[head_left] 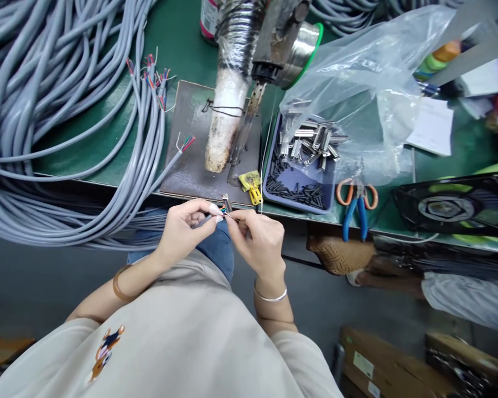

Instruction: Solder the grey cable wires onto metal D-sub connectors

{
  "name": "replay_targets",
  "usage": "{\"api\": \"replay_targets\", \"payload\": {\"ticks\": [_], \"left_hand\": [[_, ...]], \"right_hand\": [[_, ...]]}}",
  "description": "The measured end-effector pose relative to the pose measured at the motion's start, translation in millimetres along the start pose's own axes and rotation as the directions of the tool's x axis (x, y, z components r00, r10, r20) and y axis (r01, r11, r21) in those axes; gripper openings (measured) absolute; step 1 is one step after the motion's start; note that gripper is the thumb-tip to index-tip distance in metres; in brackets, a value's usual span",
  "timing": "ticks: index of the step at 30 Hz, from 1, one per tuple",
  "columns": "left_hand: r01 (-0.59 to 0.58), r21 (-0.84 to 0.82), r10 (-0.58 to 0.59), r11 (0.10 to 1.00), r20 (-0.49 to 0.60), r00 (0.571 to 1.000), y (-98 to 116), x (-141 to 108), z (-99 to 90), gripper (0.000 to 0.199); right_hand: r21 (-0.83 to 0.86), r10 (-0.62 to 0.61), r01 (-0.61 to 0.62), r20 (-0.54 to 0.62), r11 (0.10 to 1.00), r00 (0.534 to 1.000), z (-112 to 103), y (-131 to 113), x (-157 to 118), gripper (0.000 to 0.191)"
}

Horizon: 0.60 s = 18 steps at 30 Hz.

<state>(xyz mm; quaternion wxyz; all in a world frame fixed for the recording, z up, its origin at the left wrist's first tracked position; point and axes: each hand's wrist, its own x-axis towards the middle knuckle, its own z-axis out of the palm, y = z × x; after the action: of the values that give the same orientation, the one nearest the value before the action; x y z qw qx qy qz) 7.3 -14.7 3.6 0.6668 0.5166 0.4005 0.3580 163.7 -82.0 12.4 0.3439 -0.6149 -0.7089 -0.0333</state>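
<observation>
Grasped coloured wires (222, 209) with the left hand (186, 224); pinched something too small to identify with the right hand (255, 235), just beside a small metal connector (226, 203) at the near edge of the bench (182, 52). Likely demanded a steady grip, separated wires and square alignment.

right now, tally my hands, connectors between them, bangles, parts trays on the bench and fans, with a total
Left hand, right hand: 2
Connector between them: 1
Brown bangle, silver bangle: 2
Parts tray: 1
Black fan: 1
Total: 7
</observation>
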Motion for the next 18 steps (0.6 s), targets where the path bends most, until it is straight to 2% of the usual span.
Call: {"api": "replay_targets", "payload": {"ticks": [2,4,8,11,14,16,18], "left_hand": [[0.016,-0.039,-0.015,0.999,0.020,1.000,2.9,-0.2,1.4,0.011],[0.038,-0.056,-0.036,0.998,0.037,0.999,5.2,0.3,1.4,0.012],[0.148,-0.093,-0.139,0.985,0.100,0.985,4.1,3.6,-1.6,0.010],[0.214,-0.196,-0.193,0.957,0.120,0.974,0.7,7.0,-3.9,0.012],[0.249,-0.266,-0.222,0.931,0.125,0.967,-0.5,9.1,-5.0,0.018],[0.262,-0.279,-0.231,0.924,0.139,0.963,0.6,9.5,-5.2,0.020],[0.267,-0.280,-0.235,0.922,0.144,0.961,2.2,9.2,-5.5,0.020]], "right_hand": [[0.006,0.010,-0.010,-0.050,1.000,0.999,-0.8,0.6,-2.0,0.013],[0.033,0.075,-0.071,-0.125,0.997,0.989,-3.6,2.5,-5.3,0.011],[0.195,0.286,-0.239,-0.260,0.951,0.923,-11.0,5.9,-13.1,0.007],[0.370,0.360,-0.226,-0.348,0.901,0.866,-10.8,4.2,-14.9,0.011],[0.427,0.378,-0.184,-0.432,0.886,0.819,-4.2,2.8,-15.2,0.025],[0.401,0.374,-0.203,-0.412,0.893,0.831,1.5,4.3,-17.2,0.026],[0.371,0.372,-0.238,-0.347,0.898,0.861,6.7,7.3,-20.4,0.018]]}}
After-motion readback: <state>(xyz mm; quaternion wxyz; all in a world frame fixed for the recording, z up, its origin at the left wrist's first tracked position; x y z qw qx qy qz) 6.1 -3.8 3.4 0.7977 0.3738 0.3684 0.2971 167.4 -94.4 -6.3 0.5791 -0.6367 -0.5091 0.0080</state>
